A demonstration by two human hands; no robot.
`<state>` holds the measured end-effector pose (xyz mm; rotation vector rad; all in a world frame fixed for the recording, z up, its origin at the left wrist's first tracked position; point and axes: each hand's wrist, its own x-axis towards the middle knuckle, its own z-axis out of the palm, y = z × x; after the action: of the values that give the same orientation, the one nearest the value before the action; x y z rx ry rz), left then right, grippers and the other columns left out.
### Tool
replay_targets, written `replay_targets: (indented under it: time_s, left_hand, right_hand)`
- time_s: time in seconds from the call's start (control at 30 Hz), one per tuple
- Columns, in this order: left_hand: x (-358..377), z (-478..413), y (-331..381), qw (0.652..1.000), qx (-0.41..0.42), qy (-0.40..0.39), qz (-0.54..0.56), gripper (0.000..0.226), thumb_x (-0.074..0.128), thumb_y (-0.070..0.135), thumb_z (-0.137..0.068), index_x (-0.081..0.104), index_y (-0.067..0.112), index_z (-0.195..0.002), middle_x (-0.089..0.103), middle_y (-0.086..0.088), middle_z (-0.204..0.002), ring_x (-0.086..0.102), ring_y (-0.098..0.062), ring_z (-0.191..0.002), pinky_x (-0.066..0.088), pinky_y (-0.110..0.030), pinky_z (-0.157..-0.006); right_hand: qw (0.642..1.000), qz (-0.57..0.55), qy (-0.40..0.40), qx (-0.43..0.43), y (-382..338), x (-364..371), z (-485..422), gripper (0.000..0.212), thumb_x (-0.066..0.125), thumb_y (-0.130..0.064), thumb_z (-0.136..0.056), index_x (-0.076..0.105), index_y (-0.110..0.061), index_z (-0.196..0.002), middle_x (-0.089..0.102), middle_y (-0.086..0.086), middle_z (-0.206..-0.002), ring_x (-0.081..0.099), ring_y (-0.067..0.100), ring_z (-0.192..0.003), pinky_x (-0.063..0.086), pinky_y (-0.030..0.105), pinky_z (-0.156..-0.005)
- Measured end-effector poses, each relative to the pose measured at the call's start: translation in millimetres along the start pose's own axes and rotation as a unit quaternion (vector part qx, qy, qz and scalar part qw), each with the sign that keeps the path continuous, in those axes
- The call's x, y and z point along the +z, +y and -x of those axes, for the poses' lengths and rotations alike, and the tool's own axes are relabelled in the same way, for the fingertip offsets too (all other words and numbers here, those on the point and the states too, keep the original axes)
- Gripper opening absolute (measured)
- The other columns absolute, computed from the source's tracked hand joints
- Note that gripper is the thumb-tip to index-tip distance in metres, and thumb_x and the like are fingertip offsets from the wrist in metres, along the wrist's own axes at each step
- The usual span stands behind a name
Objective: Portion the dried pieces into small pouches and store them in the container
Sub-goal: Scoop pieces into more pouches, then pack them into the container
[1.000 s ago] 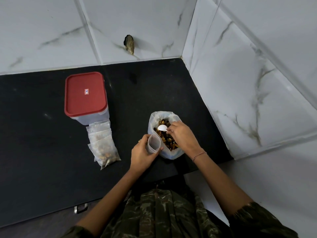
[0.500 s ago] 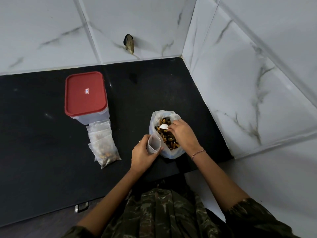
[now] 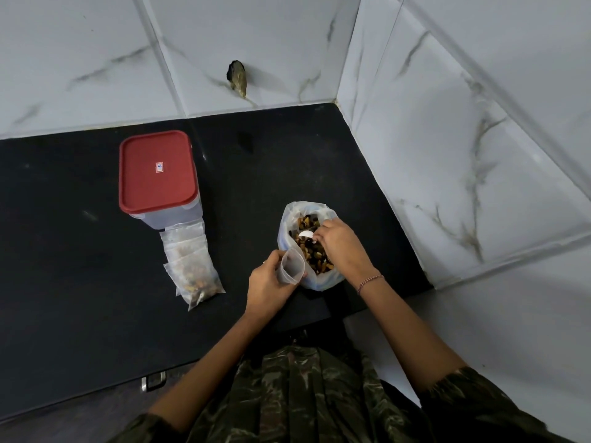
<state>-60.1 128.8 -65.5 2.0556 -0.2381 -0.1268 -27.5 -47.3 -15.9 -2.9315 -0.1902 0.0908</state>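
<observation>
Spoon (image 3: 306,234), white, is pinched by the right hand (image 3: 339,248) inside the bag (image 3: 289,215) of dried pieces (image 3: 315,258). The left hand (image 3: 268,290) grips a small open pouch (image 3: 291,266).

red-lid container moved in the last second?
No. The container sits equally far from the back wall as before, filled pouches still against its near side.

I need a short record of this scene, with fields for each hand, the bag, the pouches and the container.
left hand: holds a small clear pouch, mouth open, beside the bag
right hand: holds a white spoon over the dried pieces
bag: open, standing on the black counter
filled pouches: piled outside the container, on its near side
container: red lid on
</observation>
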Motion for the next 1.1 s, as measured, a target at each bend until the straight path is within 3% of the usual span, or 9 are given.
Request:
replay_targets:
  time_s: [0.2,0.37,0.53,0.63,0.77,0.87,0.93,1.0,1.1]
  left_hand:
    - [7,1,-4,0.999,0.000,-0.009,-0.040,0.053,0.077,0.031,-0.078,0.059,0.017,-0.126,0.071,0.004,-0.099,0.067,-0.010,-0.087,0.055,-0.029,-0.076]
    - [10,3,-1,0.999,0.019,-0.007,-0.048,0.059,0.077,0.025,-0.078,0.056,0.011,-0.131,0.071,-0.001,-0.109,0.067,-0.012,-0.094,0.049,-0.018,-0.080]
    - [9,5,-2,0.999,0.022,-0.007,-0.038,0.057,0.078,0.024,-0.078,0.056,0.012,-0.130,0.068,0.000,-0.111,0.065,-0.011,-0.098,0.051,-0.022,-0.084]
    - [6,5,-5,1.000,-0.002,0.004,-0.010,0.050,0.079,0.028,-0.076,0.061,0.016,-0.120,0.066,0.007,-0.106,0.062,-0.004,-0.096,0.052,-0.023,-0.081]
    - [1,3,1,0.999,-0.015,0.022,0.022,0.039,0.082,0.027,-0.073,0.059,0.020,-0.103,0.063,0.014,-0.095,0.058,0.002,-0.092,0.050,-0.016,-0.074]
    - [-2,1,5,0.999,-0.010,0.024,0.033,0.040,0.082,0.028,-0.072,0.055,0.024,-0.101,0.060,0.019,-0.094,0.055,0.006,-0.095,0.047,-0.010,-0.073]
    - [-2,1,4,0.999,-0.011,0.016,0.037,0.039,0.081,0.030,-0.073,0.055,0.024,-0.102,0.060,0.018,-0.095,0.057,0.004,-0.094,0.048,-0.012,-0.073]
    - [-1,1,2,0.999,-0.010,0.010,0.038,0.037,0.081,0.030,-0.074,0.056,0.022,-0.101,0.061,0.016,-0.094,0.058,0.001,-0.092,0.050,-0.015,-0.073]
    - [1,1,2,0.999,-0.011,0.004,0.043,0.037,0.081,0.028,-0.073,0.058,0.023,-0.101,0.063,0.015,-0.095,0.059,0.000,-0.092,0.050,-0.016,-0.074]
  right_hand:
    - [0.987,-0.119,-0.055,0.087,-2,0,5,0.020,0.047,-0.008,-0.094,0.066,-0.001,-0.097,0.063,0.017,-0.100,0.056,0.030,-0.097,0.039,0.028,-0.079]
    - [0.962,-0.156,-0.140,0.173,4,-16,-6,0.021,0.058,-0.024,-0.092,0.070,-0.009,-0.099,0.067,0.004,-0.093,0.060,0.011,-0.085,0.045,0.023,-0.076]
    - [0.932,-0.229,-0.165,0.226,21,-20,-6,0.020,0.061,-0.026,-0.090,0.071,-0.009,-0.087,0.066,0.002,-0.082,0.061,0.011,-0.082,0.046,0.023,-0.074]
    - [0.913,-0.279,-0.148,0.259,30,-20,0,0.027,0.064,-0.026,-0.088,0.071,-0.001,-0.080,0.064,-0.001,-0.074,0.057,0.006,-0.073,0.041,0.015,-0.062]
    - [0.897,-0.319,-0.127,0.279,38,-17,7,0.029,0.067,-0.029,-0.086,0.073,-0.001,-0.082,0.068,0.013,-0.081,0.058,0.017,-0.077,0.051,0.031,-0.076]
    - [0.892,-0.328,-0.125,0.284,39,-16,9,0.026,0.066,-0.029,-0.086,0.070,-0.005,-0.075,0.063,0.003,-0.071,0.057,0.015,-0.073,0.046,0.026,-0.070]
    - [0.901,-0.318,-0.108,0.276,37,-16,9,0.025,0.066,-0.028,-0.087,0.068,-0.008,-0.071,0.060,-0.001,-0.065,0.054,0.009,-0.065,0.042,0.021,-0.063]
    - [0.930,-0.257,-0.089,0.248,33,-15,9,0.023,0.064,-0.027,-0.088,0.071,-0.007,-0.081,0.064,0.001,-0.071,0.056,0.008,-0.064,0.040,0.017,-0.060]
    - [0.961,-0.185,-0.073,0.193,21,-13,4,0.023,0.061,-0.027,-0.090,0.071,-0.010,-0.102,0.069,0.006,-0.096,0.064,0.014,-0.088,0.048,0.024,-0.077]
